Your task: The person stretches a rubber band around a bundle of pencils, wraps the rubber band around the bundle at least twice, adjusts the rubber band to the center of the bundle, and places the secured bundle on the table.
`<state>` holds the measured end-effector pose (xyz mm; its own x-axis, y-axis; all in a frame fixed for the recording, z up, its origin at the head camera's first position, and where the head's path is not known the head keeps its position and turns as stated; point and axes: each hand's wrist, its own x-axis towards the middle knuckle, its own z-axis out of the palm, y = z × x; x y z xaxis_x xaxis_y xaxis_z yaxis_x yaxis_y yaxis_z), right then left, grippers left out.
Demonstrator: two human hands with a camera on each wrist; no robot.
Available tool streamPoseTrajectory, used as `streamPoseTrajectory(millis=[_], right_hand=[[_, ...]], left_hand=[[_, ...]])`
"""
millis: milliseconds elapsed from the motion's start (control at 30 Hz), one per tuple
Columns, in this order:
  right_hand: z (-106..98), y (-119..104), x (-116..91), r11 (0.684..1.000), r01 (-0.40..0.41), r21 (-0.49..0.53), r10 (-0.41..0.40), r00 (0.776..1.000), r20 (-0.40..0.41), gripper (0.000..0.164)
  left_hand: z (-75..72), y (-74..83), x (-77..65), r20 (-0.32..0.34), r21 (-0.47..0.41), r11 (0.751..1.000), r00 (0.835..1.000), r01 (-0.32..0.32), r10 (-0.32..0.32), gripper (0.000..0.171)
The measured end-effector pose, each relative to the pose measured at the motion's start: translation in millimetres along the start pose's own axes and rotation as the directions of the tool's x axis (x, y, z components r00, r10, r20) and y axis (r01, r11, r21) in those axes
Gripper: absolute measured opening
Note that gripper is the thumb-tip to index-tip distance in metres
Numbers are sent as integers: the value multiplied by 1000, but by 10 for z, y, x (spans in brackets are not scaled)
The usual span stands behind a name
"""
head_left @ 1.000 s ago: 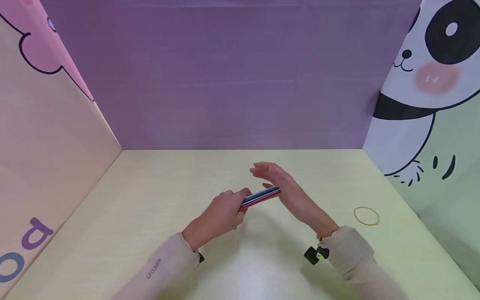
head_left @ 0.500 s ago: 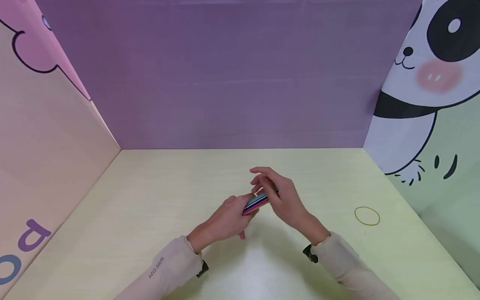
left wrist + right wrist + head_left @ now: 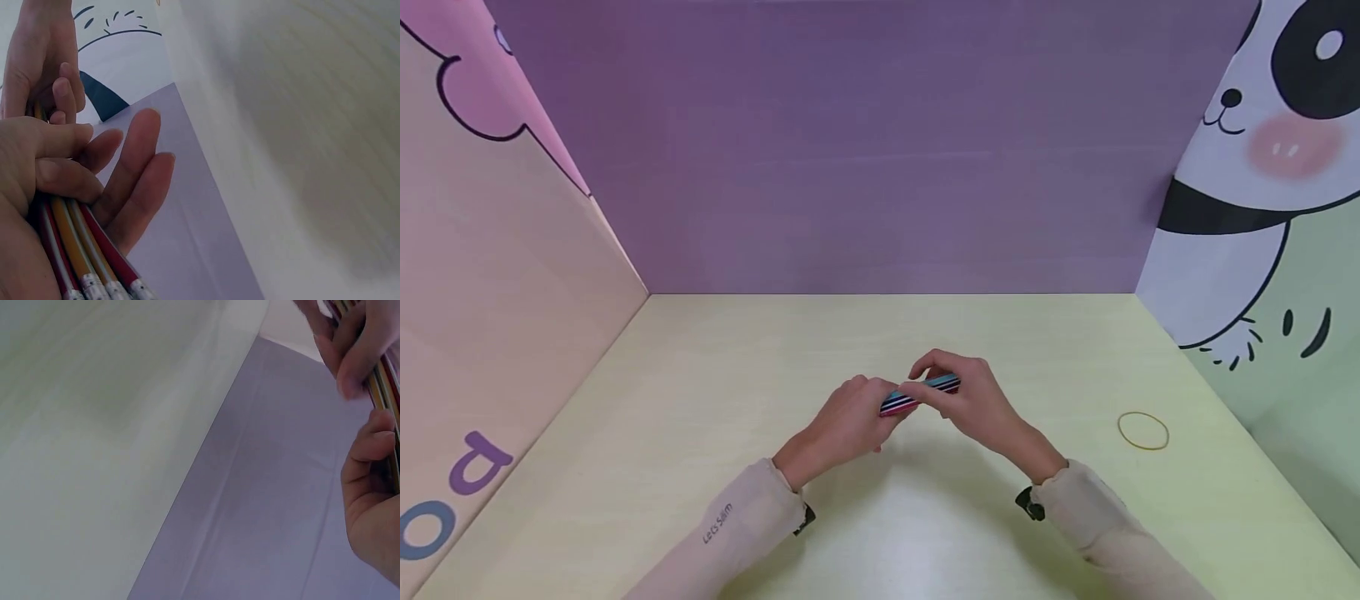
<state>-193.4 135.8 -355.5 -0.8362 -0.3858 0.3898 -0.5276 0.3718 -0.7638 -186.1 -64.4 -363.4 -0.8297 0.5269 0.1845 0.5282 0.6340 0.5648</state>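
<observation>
A bundle of striped pencils (image 3: 898, 404) is held above the table, between both hands. The left hand (image 3: 842, 425) grips its left part. In the left wrist view, metal-capped ends of red and yellow pencils (image 3: 87, 244) stick out below that hand, and some of its fingers stretch away from the bundle. The right hand (image 3: 981, 412) has its thumb on the near side of the bundle and fingers curled behind the right end. From the right wrist view, the right hand's fingers (image 3: 369, 450) curl round the pencils (image 3: 380, 390). The pencils' far tips are hidden.
A thin yellow rubber band (image 3: 1144, 448) lies on the pale table (image 3: 737, 358), right of the hands. Behind the table rises a purple wall (image 3: 880, 167). Printed panels stand at the left and right, the right one bearing a panda (image 3: 1225, 183).
The right hand has gone from outstretched fingers beside the bundle to gripping its right end. The left hand keeps its hold, its fingers shifting slightly. The rubber band lies still.
</observation>
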Motion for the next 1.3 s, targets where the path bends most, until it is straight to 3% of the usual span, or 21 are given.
streamPoseTrajectory(millis=[133, 300, 500, 600, 700, 867, 933, 1033, 1167, 1300], right_hand=[[84, -40, -24, 995, 104, -5, -104, 989, -109, 16], [127, -106, -30, 984, 174, -42, -179, 965, -192, 29], [-8, -156, -17, 984, 175, -31, -178, 975, -130, 50], [-74, -180, -17, 982, 187, -29, -189, 977, -100, 70], [-73, -186, -24, 977, 203, -59, -207, 976, -67, 72], [49, -144, -29, 933, 316, -171, -339, 932, -130, 39], [94, -138, -30, 920, 351, -174, -381, 906, -184, 38], [143, -145, -24, 918, 377, -125, -397, 887, -237, 55], [189, -149, -17, 923, 384, -32, -379, 889, -256, 74], [141, -149, -11, 943, 329, 54, -313, 930, -193, 81]], left_hand=[[1, 54, 12, -70, 120, 993, 997, -7, 16, 13], [1, 89, 11, -100, 174, 985, 994, -13, 31, 31], [-50, 81, 0, -86, 280, 958, 992, -67, 95, 13], [-73, 78, -3, -86, 291, 955, 993, -56, 84, 8], [-67, 84, -8, -98, 284, 958, 992, -45, 75, 7], [-35, 150, -24, -124, 327, 942, 985, -71, 118, 6], [-30, 181, -31, -131, 354, 933, 984, -67, 121, 9], [-25, 210, -42, -139, 386, 922, 985, -45, 106, 19], [-13, 224, -61, -120, 400, 916, 988, -43, 99, 31], [-1, 211, -66, -98, 428, 902, 988, -65, 117, 26]])
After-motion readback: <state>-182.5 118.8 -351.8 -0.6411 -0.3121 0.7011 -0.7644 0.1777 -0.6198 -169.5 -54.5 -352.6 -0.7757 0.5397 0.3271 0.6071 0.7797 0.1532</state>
